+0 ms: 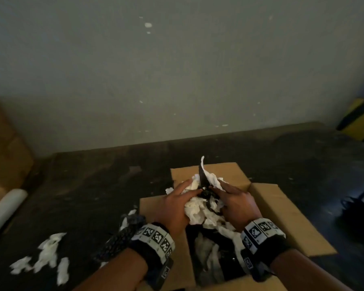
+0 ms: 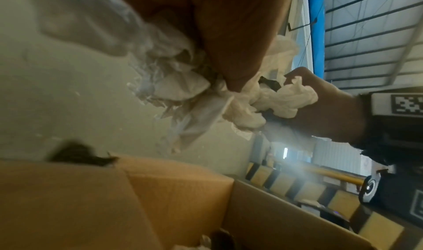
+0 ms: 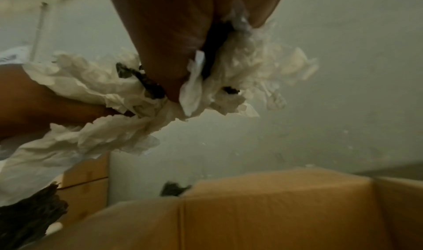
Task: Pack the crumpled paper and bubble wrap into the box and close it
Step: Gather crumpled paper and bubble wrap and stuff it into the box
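Observation:
An open cardboard box (image 1: 282,217) sits on the dark floor with its flaps spread. Both hands hold one wad of crumpled white paper (image 1: 198,208) mixed with dark scraps above the box opening. My left hand (image 1: 174,208) grips the wad from the left, fingers curled into it. From the right, my right hand (image 1: 235,204) grips the same wad. In the left wrist view the crumpled paper (image 2: 251,105) bunches between both hands. The right wrist view shows the paper (image 3: 128,112) pinched under the fingers, above the box wall (image 3: 263,208). More white and dark paper lies inside the box (image 1: 208,255).
Loose white paper pieces (image 1: 46,257) lie on the floor at the left. A white roll (image 1: 2,211) rests further left beside another cardboard box (image 1: 6,152). A grey wall (image 1: 177,70) stands behind. A yellow and black barrier (image 1: 359,120) is at far right.

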The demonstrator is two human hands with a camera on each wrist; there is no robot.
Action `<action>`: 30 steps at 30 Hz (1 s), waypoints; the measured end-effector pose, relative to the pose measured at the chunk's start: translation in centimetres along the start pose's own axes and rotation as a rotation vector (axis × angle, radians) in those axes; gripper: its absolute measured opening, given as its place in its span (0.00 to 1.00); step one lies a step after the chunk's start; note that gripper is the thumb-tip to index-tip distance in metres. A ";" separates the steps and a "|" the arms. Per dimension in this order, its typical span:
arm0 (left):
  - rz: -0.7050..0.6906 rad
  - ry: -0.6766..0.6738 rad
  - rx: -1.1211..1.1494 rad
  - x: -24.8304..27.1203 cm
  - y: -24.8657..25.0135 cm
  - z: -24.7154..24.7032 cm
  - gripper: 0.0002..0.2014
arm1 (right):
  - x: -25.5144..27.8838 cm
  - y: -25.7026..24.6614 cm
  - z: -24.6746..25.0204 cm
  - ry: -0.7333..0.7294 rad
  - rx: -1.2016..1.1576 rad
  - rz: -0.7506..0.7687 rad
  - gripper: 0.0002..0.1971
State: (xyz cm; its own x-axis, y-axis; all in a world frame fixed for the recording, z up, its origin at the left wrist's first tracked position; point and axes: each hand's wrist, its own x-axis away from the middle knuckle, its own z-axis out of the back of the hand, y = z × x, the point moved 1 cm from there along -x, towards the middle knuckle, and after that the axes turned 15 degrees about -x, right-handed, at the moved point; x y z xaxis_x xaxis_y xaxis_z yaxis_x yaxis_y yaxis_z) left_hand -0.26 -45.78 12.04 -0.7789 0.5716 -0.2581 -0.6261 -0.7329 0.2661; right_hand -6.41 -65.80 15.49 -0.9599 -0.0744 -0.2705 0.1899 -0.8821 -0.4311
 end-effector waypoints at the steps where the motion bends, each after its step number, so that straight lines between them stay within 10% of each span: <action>1: -0.001 -0.030 0.009 -0.9 1.2 -1.4 0.29 | 0.6 1.7 0.3 -0.041 -0.008 -0.069 0.33; 10: 0.075 -0.293 0.026 -6.0 7.1 -11.8 0.29 | 1.7 13.6 -1.6 -0.383 0.061 -0.425 0.23; 14: 0.128 -0.569 -0.093 -7.3 6.2 -14.0 0.55 | 1.1 16.3 -3.1 -0.519 -0.060 -0.446 0.42; 20: 0.126 -0.678 -0.133 -10.1 5.8 -12.2 0.64 | -1.2 18.0 -2.0 -0.643 0.033 -0.429 0.71; 30: 0.040 -0.885 -0.279 -11.6 5.6 -16.5 0.85 | -3.6 18.5 -4.2 -0.964 0.163 -0.373 0.79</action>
State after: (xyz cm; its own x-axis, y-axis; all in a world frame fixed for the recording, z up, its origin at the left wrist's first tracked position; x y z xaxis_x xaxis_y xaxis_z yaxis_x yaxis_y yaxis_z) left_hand 5.89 -62.64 1.18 -0.6161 0.5330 0.5799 -0.6559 -0.7549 -0.0030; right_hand 1.44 -79.89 4.84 -0.7232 -0.0608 0.6879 -0.1139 -0.9720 -0.2057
